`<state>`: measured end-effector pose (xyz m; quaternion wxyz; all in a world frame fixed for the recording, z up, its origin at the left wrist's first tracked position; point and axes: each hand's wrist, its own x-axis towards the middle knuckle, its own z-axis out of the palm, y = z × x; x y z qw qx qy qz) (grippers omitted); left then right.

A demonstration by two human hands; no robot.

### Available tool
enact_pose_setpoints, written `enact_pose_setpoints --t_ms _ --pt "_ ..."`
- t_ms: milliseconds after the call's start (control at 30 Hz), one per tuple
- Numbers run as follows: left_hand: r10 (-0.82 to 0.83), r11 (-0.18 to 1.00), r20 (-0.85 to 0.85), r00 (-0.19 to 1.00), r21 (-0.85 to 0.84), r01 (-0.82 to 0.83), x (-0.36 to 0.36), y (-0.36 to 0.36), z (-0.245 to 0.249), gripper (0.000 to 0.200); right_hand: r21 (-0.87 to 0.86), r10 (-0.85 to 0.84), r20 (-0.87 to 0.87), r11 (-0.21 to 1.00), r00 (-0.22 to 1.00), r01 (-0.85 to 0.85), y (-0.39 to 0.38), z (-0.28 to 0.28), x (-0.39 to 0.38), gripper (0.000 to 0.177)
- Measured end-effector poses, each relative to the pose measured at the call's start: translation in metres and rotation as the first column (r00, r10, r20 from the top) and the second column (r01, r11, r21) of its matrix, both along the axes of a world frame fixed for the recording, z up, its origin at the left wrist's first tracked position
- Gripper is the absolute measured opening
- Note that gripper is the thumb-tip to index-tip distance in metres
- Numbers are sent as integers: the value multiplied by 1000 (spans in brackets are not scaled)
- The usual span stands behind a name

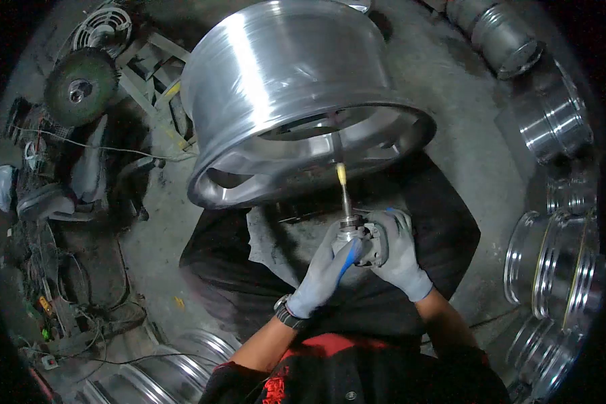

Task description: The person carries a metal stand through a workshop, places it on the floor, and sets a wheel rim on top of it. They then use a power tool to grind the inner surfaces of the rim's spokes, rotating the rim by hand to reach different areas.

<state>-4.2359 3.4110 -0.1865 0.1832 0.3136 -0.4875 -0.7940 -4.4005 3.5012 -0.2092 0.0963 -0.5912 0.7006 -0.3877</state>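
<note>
No text reading clearly anywhere in the head view. Only candidate: a red print (274,391) showing on the person's black shirt (384,377) at the bottom edge, cutting off at the frame and blurring; cannot tell letters from logo. Die grinder (357,237) showing no marking sharp enough to read

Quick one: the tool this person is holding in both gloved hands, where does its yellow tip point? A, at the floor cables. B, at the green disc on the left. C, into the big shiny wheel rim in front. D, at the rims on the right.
C: the rotary tool, held by the left hand and right hand, aims its yellow tip up into the open side of the wheel rim.
</note>
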Motion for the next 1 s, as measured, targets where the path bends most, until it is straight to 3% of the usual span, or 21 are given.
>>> enact_pose_setpoints --t_ms 233,433,500,533,567,600,667,700,733,767,800,833,900,933,1000 --pt "-28 999 12 1000 -36 29 5 -7 -3 50 2 -14 -18 1000 1000 14 -2 -7 2 56" --pt "73 996 169 983 -62 -63 18 5 8 66 -35 67 75 997 995 -64 -1 0 7 58" --pt "-8 913 179 984 -401 80 26 5 16 67 4 113 32 994 993 -114 8 -11 5 64" --pt "-108 916 181 978 -363 168 28 0 21 67 75 87 60 993 994 -92 14 -17 7 68" --pt "-151 853 174 973 -474 218 31 -2 27 69 84 31 381 994 924 -68 23 -29 9 70" --pt "-195 768 181 964 -583 265 38 -5 30 72 117 -46 656 992 753 -42 27 -40 10 73" --pt "-140 441 355 924 -813 379 54 -15 28 74 128 -57 605 991 794 -26 25 -30 10 74" --pt "-27 258 343 939 -905 338 61 -14 27 56 -37 74 126 997 989 -70 25 -31 0 74" --pt "12 260 354 935 -904 338 69 -14 29 56 -50 113 136 993 984 -107 28 -38 -4 74" --pt "-29 57 518 855 -853 519 76 -16 30 42 -25 10 637 1000 771 8 31 -48 -6 75" --pt "-38 -149 673 739 -735 661 82 -18 31 30 70 -94 942 994 321 86 30 -56 -7 76" --pt "-4 -226 539 842 -821 524 90 -15 35 16 70 -86 945 996 316 63 30 -59 -6 76" --pt "41 -244 542 839 -809 534 93 -14 44 15 -19 -45 754 996 656 89 29 -60 -7 81" --pt "67 -274 539 840 -799 535 94 -15 53 15 -12 -39 752 997 658 73 30 -57 -5 81" --pt "94 -322 471 877 -819 474 97 -25 65 16 -27 -22 575 999 818 46 23 -50 -3 85"
